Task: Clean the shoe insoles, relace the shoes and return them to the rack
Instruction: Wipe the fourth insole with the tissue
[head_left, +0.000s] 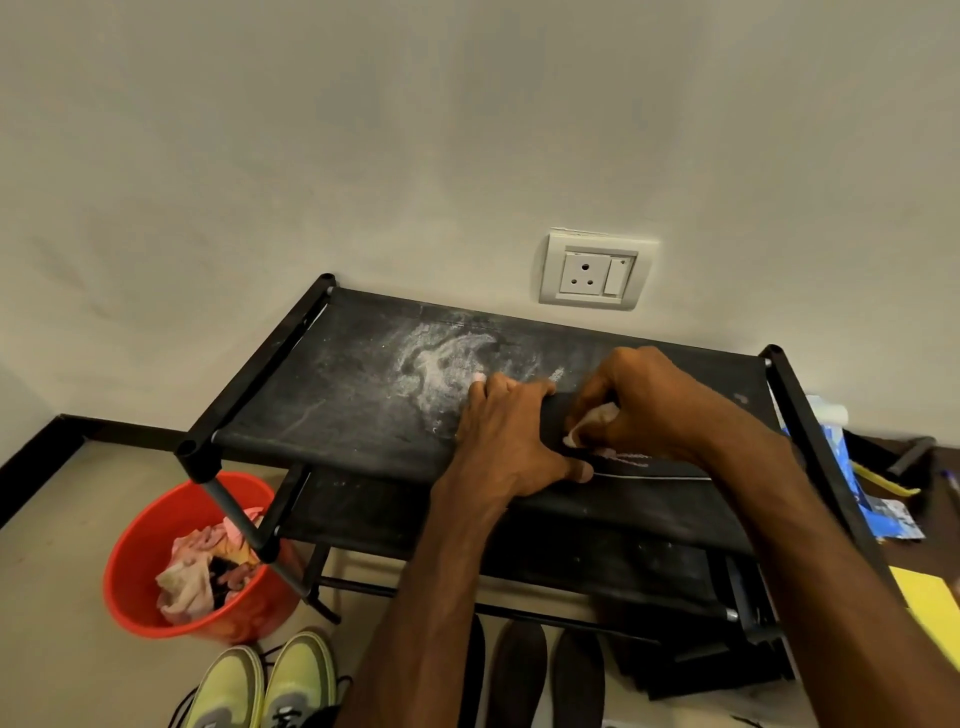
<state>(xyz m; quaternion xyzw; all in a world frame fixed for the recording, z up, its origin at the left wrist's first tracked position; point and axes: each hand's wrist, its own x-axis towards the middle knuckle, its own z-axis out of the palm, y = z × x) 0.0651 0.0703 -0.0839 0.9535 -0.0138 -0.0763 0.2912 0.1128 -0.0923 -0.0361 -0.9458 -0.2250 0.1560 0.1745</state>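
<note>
Insole-cleaning step | black shoe insole (660, 467) lies on dusty black fabric rack shelf (337, 395) for firm backing | left hand (511, 441) fingers clamped across it, steadying | right hand (654, 400) fingers clamped on white wipe (592, 423), scrubbing

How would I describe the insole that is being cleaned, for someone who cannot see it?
Find the black shoe rack below the wall socket. On its top shelf lies a black insole. Unlike the dark insoles on the floor, the left hand holds it and the right hand presses a cloth on it.
</note>
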